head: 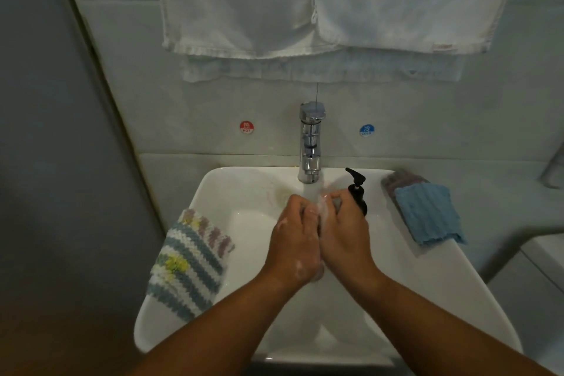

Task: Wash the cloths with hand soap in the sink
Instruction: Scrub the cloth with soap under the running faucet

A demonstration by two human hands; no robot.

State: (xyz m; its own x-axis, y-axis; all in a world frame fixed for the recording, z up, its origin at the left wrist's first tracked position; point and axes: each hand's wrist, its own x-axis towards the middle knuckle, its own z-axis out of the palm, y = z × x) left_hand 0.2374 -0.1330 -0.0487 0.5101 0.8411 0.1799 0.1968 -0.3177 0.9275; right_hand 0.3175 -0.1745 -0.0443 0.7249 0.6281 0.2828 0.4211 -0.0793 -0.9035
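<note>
Grey soapy cloth (324,207), as far as shows, is pinched between curled left hand (294,238) and right hand (345,232); black pump soap bottle (359,192) stands just beyond the right.

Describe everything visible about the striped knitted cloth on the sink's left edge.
The striped knitted cloth looks like chunky yarn: grey-blue and white bands, yellow flecks, mauve rows at its far end. It lies draped over the left rim of the white sink, one edge hanging outside. Nothing else touches it. Wet or dry cannot be told.
</note>
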